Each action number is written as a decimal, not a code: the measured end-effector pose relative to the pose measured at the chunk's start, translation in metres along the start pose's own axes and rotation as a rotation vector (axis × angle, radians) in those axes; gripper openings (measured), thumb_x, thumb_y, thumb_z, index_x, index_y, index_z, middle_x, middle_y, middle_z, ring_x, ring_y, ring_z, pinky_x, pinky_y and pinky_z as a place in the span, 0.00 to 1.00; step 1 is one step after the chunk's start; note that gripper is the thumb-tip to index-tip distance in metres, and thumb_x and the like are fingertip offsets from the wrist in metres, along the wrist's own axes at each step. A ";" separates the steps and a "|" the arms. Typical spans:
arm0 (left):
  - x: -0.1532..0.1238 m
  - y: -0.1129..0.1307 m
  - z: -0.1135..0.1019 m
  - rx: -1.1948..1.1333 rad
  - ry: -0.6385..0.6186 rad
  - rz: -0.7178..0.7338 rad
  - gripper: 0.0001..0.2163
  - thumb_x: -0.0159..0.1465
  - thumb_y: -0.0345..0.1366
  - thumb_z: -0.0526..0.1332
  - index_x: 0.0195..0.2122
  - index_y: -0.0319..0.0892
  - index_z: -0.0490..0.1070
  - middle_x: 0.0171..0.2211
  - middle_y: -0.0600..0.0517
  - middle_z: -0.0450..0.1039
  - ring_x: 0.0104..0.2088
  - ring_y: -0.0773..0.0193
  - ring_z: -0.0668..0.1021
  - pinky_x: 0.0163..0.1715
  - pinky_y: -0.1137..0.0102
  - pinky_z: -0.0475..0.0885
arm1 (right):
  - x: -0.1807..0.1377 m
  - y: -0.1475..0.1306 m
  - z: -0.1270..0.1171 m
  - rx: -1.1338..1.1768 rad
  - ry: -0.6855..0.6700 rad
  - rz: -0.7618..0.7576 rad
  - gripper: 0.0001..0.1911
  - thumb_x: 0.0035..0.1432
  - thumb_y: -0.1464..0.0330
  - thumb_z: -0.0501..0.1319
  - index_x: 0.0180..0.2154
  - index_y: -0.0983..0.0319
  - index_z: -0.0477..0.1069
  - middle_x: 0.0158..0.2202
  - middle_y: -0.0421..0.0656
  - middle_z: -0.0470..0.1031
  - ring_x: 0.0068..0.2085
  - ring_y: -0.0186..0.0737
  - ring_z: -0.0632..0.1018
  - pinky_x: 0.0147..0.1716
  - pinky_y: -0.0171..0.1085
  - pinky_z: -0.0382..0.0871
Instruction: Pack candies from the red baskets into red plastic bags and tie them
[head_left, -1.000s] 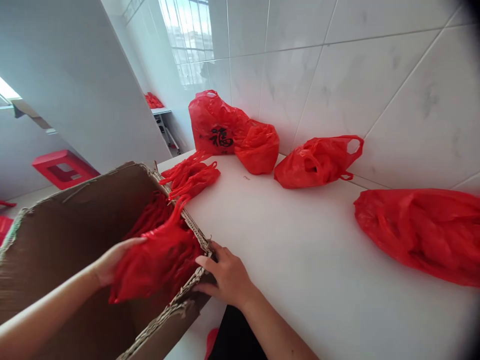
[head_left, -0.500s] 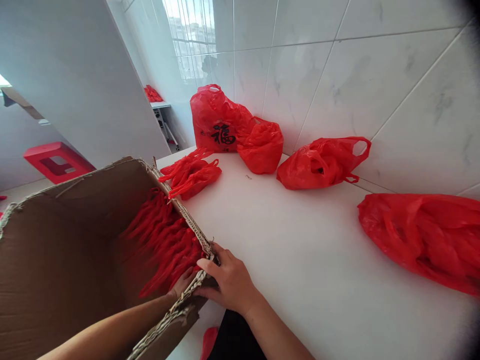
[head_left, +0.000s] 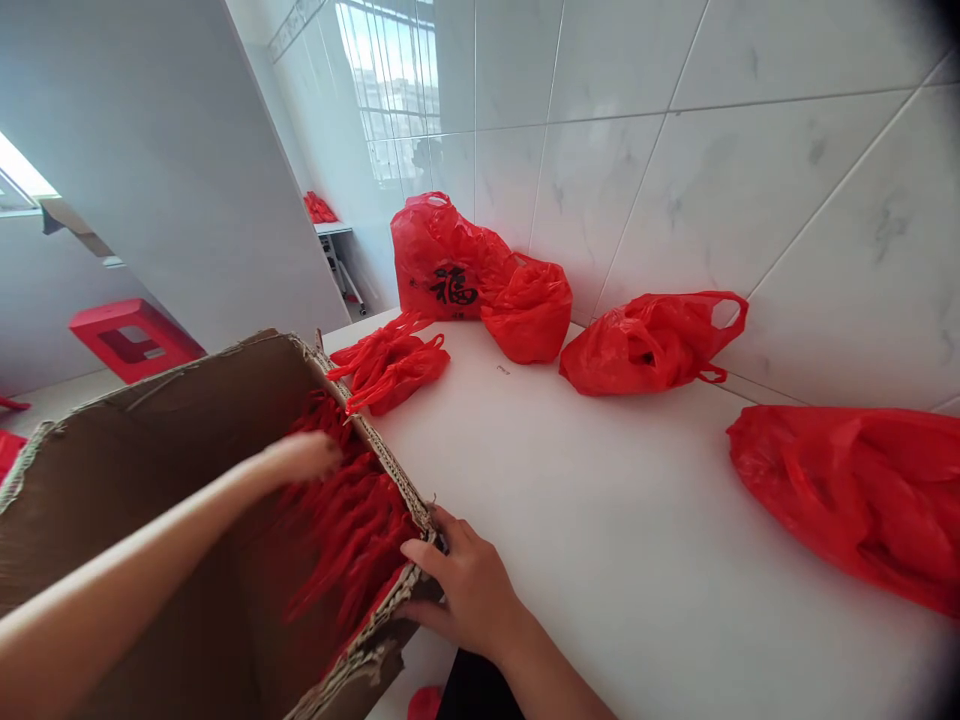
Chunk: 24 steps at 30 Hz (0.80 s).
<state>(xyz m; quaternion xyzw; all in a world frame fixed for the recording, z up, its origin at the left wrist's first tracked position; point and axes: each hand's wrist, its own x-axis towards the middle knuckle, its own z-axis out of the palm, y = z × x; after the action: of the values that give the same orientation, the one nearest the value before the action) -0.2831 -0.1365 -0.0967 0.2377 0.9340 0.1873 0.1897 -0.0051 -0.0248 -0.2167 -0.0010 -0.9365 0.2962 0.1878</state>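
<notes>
From my end of the feed, I see red plastic bundles (head_left: pixel 352 545) lying side by side inside the cardboard box (head_left: pixel 90 520), along its wall nearest the surface (head_left: pixel 600 540). My left hand (head_left: pixel 311 457) is over their far part, blurred; I cannot tell how far its fingers are curled, or whether it has hold of anything. My right hand (head_left: pixel 469 590) is clasped around the box's near corner at the rim, thumb over the edge.

Just outside the box, by the surface's far left corner, lies a loose red bundle (head_left: pixel 401 362) with trailing loops. Along the back edge, a red bag with a black character (head_left: pixel 427 250) stands against the tiled wall (head_left: pixel 615 70), touching a smaller red bag (head_left: pixel 529 315). Farther right along that edge lies a red bag with looped handles (head_left: pixel 649 345); beyond it, a long red bag (head_left: pixel 855 490) runs out of view.
</notes>
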 end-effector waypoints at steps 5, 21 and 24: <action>0.037 0.050 -0.035 0.205 0.246 0.128 0.19 0.65 0.48 0.55 0.49 0.40 0.70 0.49 0.46 0.70 0.53 0.51 0.70 0.53 0.47 0.63 | 0.000 0.001 0.002 -0.004 0.015 -0.005 0.31 0.50 0.49 0.65 0.53 0.50 0.66 0.64 0.49 0.56 0.52 0.49 0.71 0.48 0.45 0.69; 0.058 -0.030 -0.112 -0.500 0.080 0.165 0.37 0.49 0.61 0.63 0.53 0.37 0.69 0.36 0.48 0.79 0.36 0.55 0.80 0.38 0.61 0.76 | -0.001 0.008 0.012 -0.035 0.040 -0.087 0.33 0.41 0.60 0.70 0.52 0.55 0.68 0.64 0.53 0.56 0.54 0.53 0.72 0.45 0.44 0.72; 0.053 -0.092 -0.138 -0.493 0.096 -0.020 0.40 0.37 0.61 0.70 0.47 0.40 0.73 0.35 0.52 0.80 0.38 0.54 0.80 0.37 0.62 0.76 | -0.003 0.009 0.016 0.003 0.049 -0.018 0.30 0.41 0.64 0.70 0.49 0.52 0.71 0.65 0.48 0.57 0.56 0.52 0.71 0.48 0.42 0.71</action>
<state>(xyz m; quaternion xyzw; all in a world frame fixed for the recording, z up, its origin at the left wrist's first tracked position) -0.4217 -0.2202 -0.0334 0.1660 0.8703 0.4186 0.1992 -0.0089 -0.0266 -0.2349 0.0005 -0.9312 0.2958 0.2131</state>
